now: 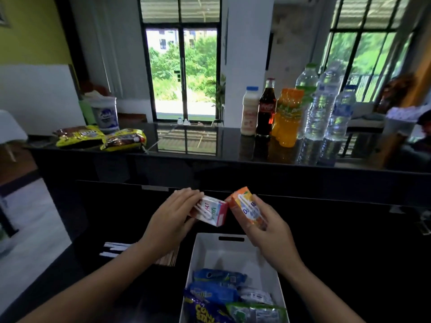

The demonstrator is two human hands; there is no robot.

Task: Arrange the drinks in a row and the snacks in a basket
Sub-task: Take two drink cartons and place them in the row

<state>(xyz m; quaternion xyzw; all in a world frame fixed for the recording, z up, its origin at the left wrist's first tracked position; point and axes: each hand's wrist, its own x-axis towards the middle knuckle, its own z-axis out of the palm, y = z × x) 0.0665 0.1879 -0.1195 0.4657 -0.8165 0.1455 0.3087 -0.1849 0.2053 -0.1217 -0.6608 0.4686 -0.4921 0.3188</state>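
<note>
While both cartons hang over the white basket (202, 249): pink carton (213, 212), gripped by left hand (172, 215); orange carton (247, 207), pinched by right hand (270, 229), fingers curled. Both belong, by judgement, with the bottle row (289, 115) on the raised surface (186, 142). Set each upright beside the white bottle (249, 110), extending the line, nudging nothing.

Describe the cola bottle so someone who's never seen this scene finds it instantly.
Look along the black counter to the cluster of bottles at its right end. The cola bottle is second from the left, between the white milk bottle and the orange soda bottle. It is the only dark one, with a red label.
</note>
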